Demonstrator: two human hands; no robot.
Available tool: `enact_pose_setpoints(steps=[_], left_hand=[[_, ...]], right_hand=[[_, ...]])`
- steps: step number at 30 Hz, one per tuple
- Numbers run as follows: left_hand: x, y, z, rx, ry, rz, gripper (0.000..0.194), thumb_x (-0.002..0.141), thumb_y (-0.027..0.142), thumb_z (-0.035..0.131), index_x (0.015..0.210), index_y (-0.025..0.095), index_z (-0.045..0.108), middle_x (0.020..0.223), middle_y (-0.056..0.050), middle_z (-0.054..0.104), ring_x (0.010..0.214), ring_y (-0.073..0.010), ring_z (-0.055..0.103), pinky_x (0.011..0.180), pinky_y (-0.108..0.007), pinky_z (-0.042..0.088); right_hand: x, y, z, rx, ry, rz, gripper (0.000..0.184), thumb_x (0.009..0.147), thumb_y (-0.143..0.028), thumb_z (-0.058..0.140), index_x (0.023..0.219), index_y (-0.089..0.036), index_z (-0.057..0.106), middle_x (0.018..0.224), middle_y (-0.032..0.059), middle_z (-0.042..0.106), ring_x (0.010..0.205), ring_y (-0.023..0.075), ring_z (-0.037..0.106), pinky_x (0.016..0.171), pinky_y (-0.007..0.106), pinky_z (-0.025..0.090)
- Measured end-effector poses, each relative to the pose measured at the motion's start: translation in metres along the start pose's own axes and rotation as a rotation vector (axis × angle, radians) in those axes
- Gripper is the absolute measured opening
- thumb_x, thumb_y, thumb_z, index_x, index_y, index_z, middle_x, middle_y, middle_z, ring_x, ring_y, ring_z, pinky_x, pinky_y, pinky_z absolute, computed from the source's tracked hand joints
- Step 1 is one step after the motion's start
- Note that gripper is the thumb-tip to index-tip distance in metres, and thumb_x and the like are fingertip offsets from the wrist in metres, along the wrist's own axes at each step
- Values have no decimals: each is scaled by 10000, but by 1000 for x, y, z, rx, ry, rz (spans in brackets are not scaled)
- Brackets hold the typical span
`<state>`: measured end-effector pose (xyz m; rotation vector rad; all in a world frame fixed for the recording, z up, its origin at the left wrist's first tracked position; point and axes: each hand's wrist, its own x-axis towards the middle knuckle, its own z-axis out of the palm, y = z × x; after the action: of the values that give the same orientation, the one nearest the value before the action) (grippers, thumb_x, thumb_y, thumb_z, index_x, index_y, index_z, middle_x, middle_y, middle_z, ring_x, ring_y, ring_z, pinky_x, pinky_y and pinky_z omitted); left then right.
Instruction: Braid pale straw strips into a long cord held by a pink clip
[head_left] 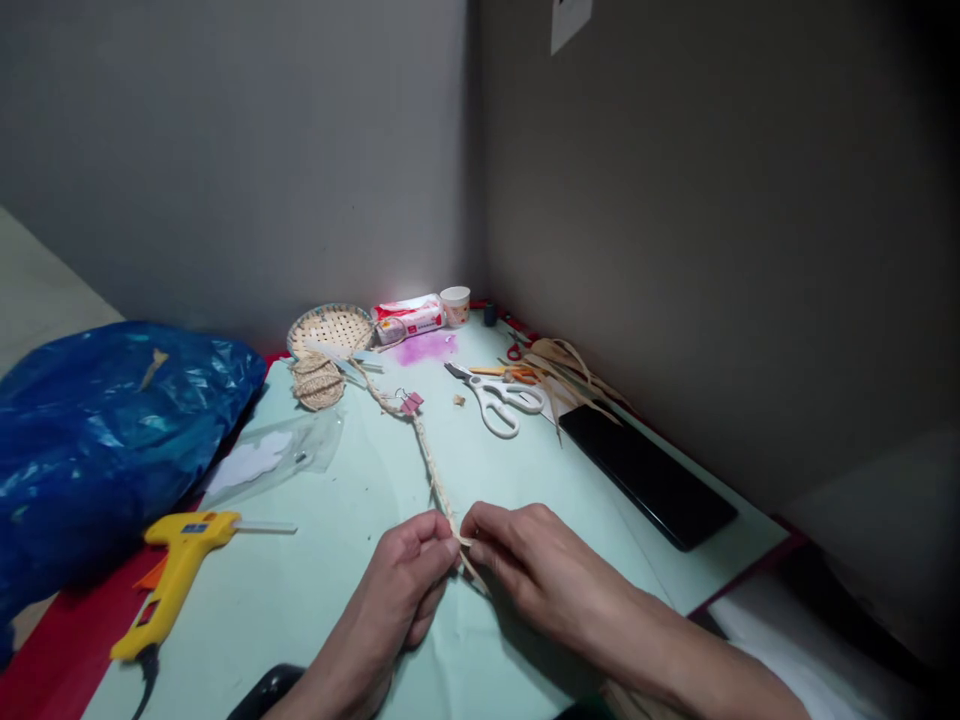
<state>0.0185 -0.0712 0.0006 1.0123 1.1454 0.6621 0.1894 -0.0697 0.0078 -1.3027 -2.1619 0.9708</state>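
Observation:
A pale braided straw cord (429, 458) runs from the back of the table toward me. My left hand (416, 575) pinches its near end between thumb and forefinger. Close beside it, my right hand (517, 550) is closed on a straw strand (472, 572) at that same end; loose strand ends stick out below the fingers. A pink binder clip (411, 403) grips the cord farther up. Beyond the clip the cord leads to a coiled bundle of braid (318, 382) at the back left.
White-handled scissors (499, 400) lie right of the cord, near a black phone-like slab (649, 475) and straw strips (574, 370). At left are a yellow glue gun (176, 575), a clear plastic bag (277, 455) and a blue bag (120, 430). A woven basket (330, 328) and paper cup (455, 306) stand behind.

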Motion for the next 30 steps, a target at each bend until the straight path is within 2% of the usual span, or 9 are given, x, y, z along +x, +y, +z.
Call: enact_pose_setpoints(steps=[2,5,7,9,14,19,23,27,30], left_hand=[[1,-1,0,36,24,8,248,845,374,554,695,203,456,409,132,252,349,-40,117,352,-204,82],[0,1,3,64,72,23,260,812,367,580,659,195,460,414,123,270,363,-37,145,373,-206,82],[-1,2,6,66,108,34,265,796,349,592,638,191,450,430,114,283,388,-39,161,394,-207,85],[-3,3,7,41,114,20,263,797,337,591,640,194,436,444,114,272,409,-42,142,408,-210,79],[-5,3,3,-142,19,-67,240,805,328,603,693,200,434,482,131,198,439,-47,69,412,-202,48],[-7,2,0,-224,-17,-27,245,817,301,615,681,180,451,508,112,231,460,-50,91,410,-189,76],[-11,1,1,-247,-16,-19,249,849,300,580,679,174,447,523,90,305,478,-57,106,414,-187,69],[-13,1,3,-190,19,-20,251,844,339,610,711,176,472,519,97,294,482,-61,122,415,-187,83],[-12,-1,4,-96,24,11,249,861,372,594,741,174,503,509,98,300,473,-61,165,428,-192,128]], right_hand=[[-2,-1,1,-213,91,-45,180,869,-138,477,708,-188,537,659,-2,581,532,104,441,522,244,264],[-7,-5,11,-493,382,-222,162,752,-45,500,692,-190,542,685,24,559,561,144,460,496,278,217],[-10,-9,22,-617,565,-354,180,749,-28,473,695,-186,539,655,39,530,582,175,471,483,296,208],[-11,-13,36,-665,679,-423,219,799,-23,430,686,-181,530,612,38,496,567,181,454,474,306,209],[-11,-14,68,-563,883,-362,284,865,-41,361,692,-168,547,573,29,450,526,168,394,481,323,200],[-18,-10,75,-527,903,-356,315,916,-68,332,887,-108,643,579,23,502,518,138,440,490,293,267],[-24,-6,71,-532,919,-373,314,923,-61,366,918,-100,677,550,17,533,495,124,465,490,272,296],[-34,0,64,-546,775,-430,294,879,-33,431,1046,-46,673,615,47,620,549,143,544,522,267,381],[-43,0,52,-493,692,-443,262,872,-96,500,1074,-72,666,720,62,683,615,162,588,564,277,434]])
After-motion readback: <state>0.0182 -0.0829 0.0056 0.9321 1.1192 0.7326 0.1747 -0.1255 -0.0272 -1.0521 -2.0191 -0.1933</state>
